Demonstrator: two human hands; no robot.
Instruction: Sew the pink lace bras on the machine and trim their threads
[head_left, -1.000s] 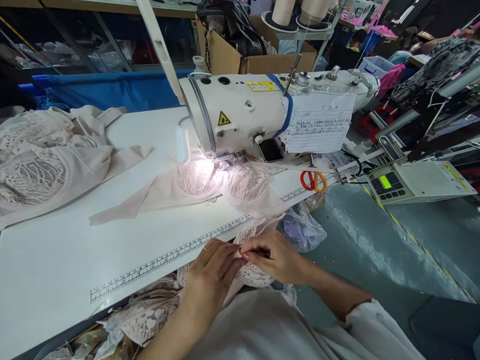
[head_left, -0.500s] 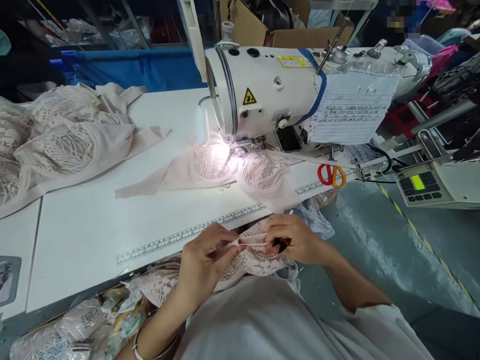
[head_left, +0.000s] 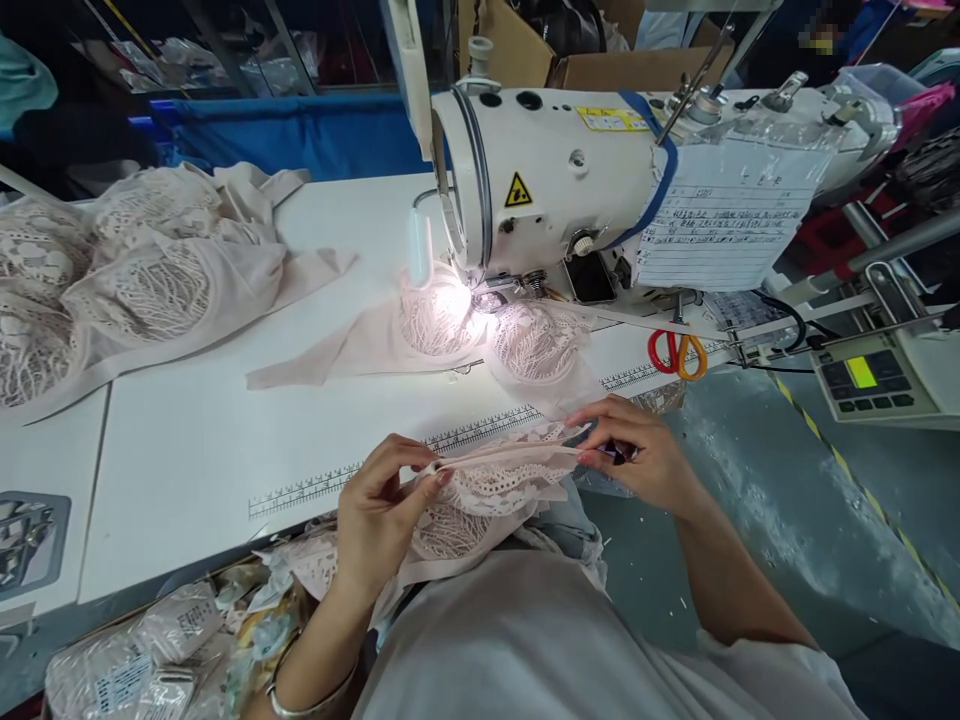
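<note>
A pale pink lace bra (head_left: 499, 490) is stretched in front of my body at the table's front edge. My left hand (head_left: 386, 505) pinches one end of its edge between thumb and fingers. At the other end my right hand (head_left: 634, 450) pinches the same edge; a small dark thing shows in that palm, too hidden to name. Just beyond my hands, another pink bra (head_left: 536, 345) lies on the table, partly under the lit needle area of the white sewing machine (head_left: 555, 180).
More pink bras (head_left: 150, 270) are piled on the white table (head_left: 187, 450) at left. Scissors (head_left: 677, 353) with red and orange handles lie right of the machine. A control box (head_left: 862, 375) stands at far right. Plastic-wrapped packets (head_left: 142, 650) sit below the table's front edge.
My hands have moved apart, the right one outward and up, drawing the bra's edge out into a longer, straighter line. The view has shifted slightly.
</note>
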